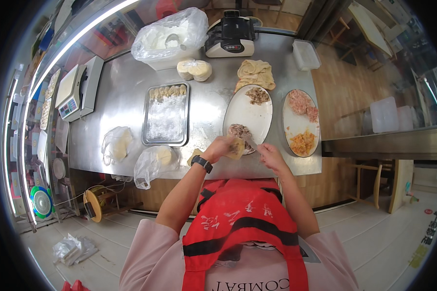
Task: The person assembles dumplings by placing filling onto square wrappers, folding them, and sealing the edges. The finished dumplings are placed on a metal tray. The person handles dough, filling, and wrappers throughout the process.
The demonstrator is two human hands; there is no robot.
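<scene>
My left hand [220, 146], with a dark watch on its wrist, holds a yellowish dough wrapper [237, 152] over the near rim of a white oval plate [248, 113]. Dark minced filling shows on the wrapper. A narrow flat spreading tool [252, 143] is gripped in my right hand [271, 156]; its blade reaches towards the wrapper and the filling. Minced filling [238, 130] lies at the plate's near end, and a smaller heap [257, 95] at its far end. Further dough wrappers [194, 157] lie on the table, partly behind my left wrist.
On the steel table [211, 96], a metal tray [166, 141] holds white flour and a row of dumplings. Bagged dough [118, 143] and another bag [154, 162] sit nearer. A second plate [291, 127] bears pink mince and orange filling. A scale [71, 91] stands left, a folded cloth [255, 74] beyond.
</scene>
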